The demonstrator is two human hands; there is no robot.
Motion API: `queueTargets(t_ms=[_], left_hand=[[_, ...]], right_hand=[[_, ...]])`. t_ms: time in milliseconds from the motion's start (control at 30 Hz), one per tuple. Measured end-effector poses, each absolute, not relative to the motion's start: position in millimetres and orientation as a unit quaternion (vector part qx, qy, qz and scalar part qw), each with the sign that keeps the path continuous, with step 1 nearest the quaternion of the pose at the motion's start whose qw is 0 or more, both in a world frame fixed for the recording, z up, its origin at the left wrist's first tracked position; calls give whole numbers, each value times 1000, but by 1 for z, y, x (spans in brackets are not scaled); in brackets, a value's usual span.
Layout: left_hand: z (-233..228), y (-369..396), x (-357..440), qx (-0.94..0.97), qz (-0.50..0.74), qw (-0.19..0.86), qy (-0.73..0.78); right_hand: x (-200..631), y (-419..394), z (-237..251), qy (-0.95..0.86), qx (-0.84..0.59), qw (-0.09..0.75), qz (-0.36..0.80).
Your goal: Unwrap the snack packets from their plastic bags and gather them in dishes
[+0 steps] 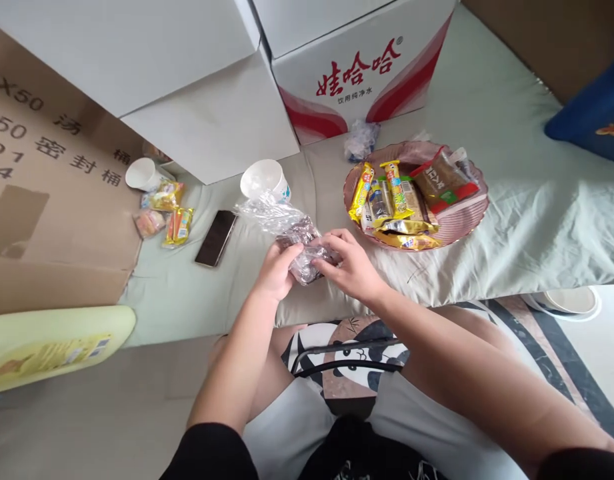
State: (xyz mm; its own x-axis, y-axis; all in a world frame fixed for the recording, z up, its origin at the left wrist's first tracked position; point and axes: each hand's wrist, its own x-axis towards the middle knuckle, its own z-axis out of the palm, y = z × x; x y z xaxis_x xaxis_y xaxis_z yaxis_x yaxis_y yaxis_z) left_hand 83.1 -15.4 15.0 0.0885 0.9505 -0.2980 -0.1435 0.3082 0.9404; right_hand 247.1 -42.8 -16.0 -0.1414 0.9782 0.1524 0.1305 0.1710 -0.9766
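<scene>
Both my hands hold a clear crinkled plastic bag point(287, 223) with dark contents over the pale green cloth surface point(511, 200). My left hand point(275, 268) grips the bag's near left side. My right hand point(349, 265) pinches its right end with fingers curled. To the right of the bag stands a pink scalloped glass plate point(479, 217) piled with several wrapped snacks, yellow bars point(361, 190) and a brown packet point(444, 180) among them.
A white paper cup point(265, 179) stands just behind the bag, another cup point(143, 173) farther left. A black phone point(216, 238) and small candy packets point(174, 210) lie at left. Cardboard boxes point(357, 60) line the back; a flattened brown carton point(47, 200) lies at left.
</scene>
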Motion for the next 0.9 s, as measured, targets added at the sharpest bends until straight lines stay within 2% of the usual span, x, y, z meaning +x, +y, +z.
queueTargets(t_ms=[167,233,400,600,800,900], left_hand=[[-10,-21,73,345,437,640,529],[-12,-20,67,328,434,676,497],[-9,-16,45,367,372,788,326],[-21,-20,40,436,408,701,390],[-21,-21,44,478,387,678,403],[-21,-19,45,496,371,669,411]], right_hand=[[239,-45,-25,-680,-481,443,330],[237,-43,-24,-693,-487,436,303],[230,-36,-15,-646,-539,422,338],[215,-40,-13,-587,-573,412,396],[216,-48,-17,-541,-483,436,533],[220,-47,-15,-609,-461,439,473]])
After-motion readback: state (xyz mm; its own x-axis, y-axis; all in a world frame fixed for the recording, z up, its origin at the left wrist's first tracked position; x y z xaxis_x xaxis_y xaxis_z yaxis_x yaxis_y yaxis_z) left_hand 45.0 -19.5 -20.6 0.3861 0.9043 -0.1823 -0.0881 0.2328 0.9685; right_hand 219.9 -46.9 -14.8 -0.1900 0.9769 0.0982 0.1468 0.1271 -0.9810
